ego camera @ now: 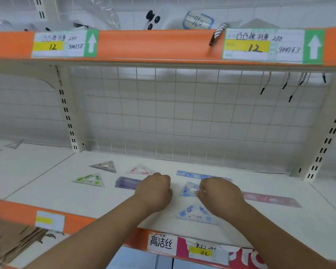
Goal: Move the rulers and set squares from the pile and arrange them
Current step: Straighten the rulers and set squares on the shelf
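On the white shelf (85,200), a purple ruler (126,182) lies left to right, its right end hidden under the curled left hand (153,188); whether that hand grips it I cannot tell. The right hand (219,195) pinches a small blue set square (188,190), apex pointing away, jutting left of its fingertips.

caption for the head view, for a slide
Left hand at a purple ruler, right hand pinching a blue set square on a white shelf

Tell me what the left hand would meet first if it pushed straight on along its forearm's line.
Probably the pink set square, whose near corner lies just past the left hand's knuckles. Slightly further right, it would reach the blue ruler's left end instead; depth is hard to judge.
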Available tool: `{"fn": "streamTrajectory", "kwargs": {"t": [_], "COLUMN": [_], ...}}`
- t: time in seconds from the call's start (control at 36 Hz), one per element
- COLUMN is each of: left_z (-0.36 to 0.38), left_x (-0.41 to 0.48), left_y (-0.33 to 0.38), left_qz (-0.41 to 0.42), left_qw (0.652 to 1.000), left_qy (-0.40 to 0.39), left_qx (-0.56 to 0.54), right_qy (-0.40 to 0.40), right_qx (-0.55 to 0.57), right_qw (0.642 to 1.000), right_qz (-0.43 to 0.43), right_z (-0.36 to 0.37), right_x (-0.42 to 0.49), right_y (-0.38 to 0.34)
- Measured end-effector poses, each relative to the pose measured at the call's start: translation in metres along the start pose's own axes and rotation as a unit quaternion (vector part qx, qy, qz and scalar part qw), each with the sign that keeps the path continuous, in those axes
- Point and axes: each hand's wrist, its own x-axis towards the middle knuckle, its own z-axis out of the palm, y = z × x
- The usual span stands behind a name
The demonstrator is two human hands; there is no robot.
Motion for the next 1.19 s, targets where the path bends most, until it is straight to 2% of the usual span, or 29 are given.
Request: {"fn": "streamTrajectory", "kwargs": {"t": [0.19, 0.44, 0.64, 0.94, 1.19], "left_z": [-0.02, -0.038, -0.058, -0.099, -0.106], "left_x": [-0.029, -0.088, -0.154, -0.259, -0.295], "left_y": [-0.021, -0.099, -0.186, -0.33, -0.41], "left_qz": [-0.063, -0.154, -0.195, -0.252, -0.295], "left_qw": [0.996, 0.986, 0.979, 0.965, 0.953], "left_qy": [0.051, 0.066, 0.051, 0.056, 0.063], "left_qx": [-0.035, -0.021, 0.029, 0.04, 0.033], "right_qy": [0.003, 0.008, 0.008, 0.026, -0.002], "right_qx": [0.0, 0.03, 0.007, 0.04, 0.04], "right_qw": [0.996, 0.98, 0.975, 0.955, 0.938], "right_qz": [-0.093, -0.195, -0.22, -0.292, -0.343], "right_z": [-0.01, -0.009, -0.004, 0.011, 0.017], "right_x": [0.01, 0.003, -0.01, -0.037, -0.037], "right_y": [-0.053, -0.154, -0.264, -0.442, -0.538]}}
